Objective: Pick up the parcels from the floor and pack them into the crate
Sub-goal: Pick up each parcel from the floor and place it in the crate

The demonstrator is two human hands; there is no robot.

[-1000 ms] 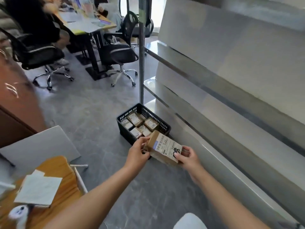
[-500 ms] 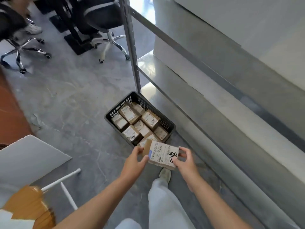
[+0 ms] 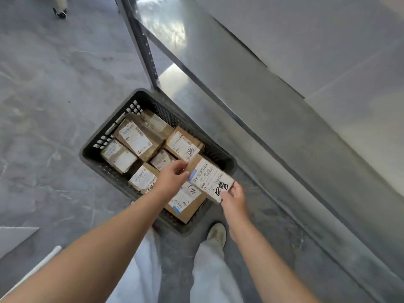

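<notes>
A black plastic crate point(image 3: 113, 130) stands on the grey floor and holds several brown cardboard parcels with white labels point(image 3: 135, 138). I hold one more brown parcel point(image 3: 211, 179) with a white label and black handwriting over the crate's right side. My left hand point(image 3: 172, 178) grips its left end. My right hand point(image 3: 232, 196) pinches its near right corner. The held parcel hangs just above a larger parcel point(image 3: 188, 203) that lies at the crate's near end.
A grey metal shelving rack point(image 3: 251, 101) runs along the right, its upright post point(image 3: 142, 47) right behind the crate. My legs in white trousers and a shoe point(image 3: 216, 234) stand just in front of the crate. A white board point(image 3: 13, 237) lies at the lower left.
I have stepped up to the crate and look straight down on it. Both hands have carried the parcel forward, from in front of the crate to above its right side.
</notes>
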